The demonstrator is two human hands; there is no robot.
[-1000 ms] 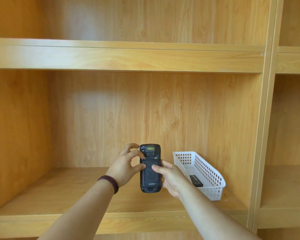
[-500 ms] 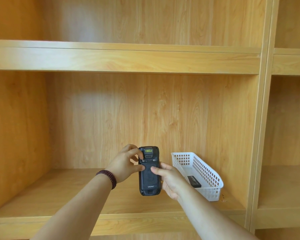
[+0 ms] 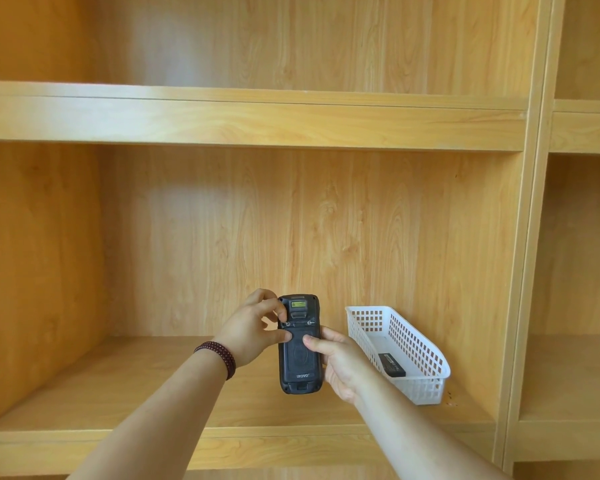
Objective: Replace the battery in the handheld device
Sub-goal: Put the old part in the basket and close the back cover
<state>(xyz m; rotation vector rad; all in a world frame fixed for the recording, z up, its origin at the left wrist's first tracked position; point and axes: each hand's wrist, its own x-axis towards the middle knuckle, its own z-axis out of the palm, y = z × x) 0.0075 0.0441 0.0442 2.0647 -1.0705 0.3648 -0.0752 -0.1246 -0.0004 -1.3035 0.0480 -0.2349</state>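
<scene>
A black handheld device [image 3: 299, 355] stands upright in the air above the shelf, its back cover facing me. My right hand [image 3: 340, 365] grips its right side, thumb pressed on the cover. My left hand [image 3: 248, 329] holds the left edge; its thumb rests on the cover and its index finger touches the small latch near the top left. A black battery [image 3: 391, 364] lies inside the white basket [image 3: 426, 386] on the right.
A wooden shelf board [image 3: 118, 393] runs under the hands, with another shelf [image 3: 257, 123] above. An upright wooden divider [image 3: 523, 271] stands just right of the basket. A dark bead bracelet [image 3: 219, 356] is on my left wrist.
My left index finger has shifted onto the latch at the device's top left. The device sits slightly lower and the view has drifted a little.
</scene>
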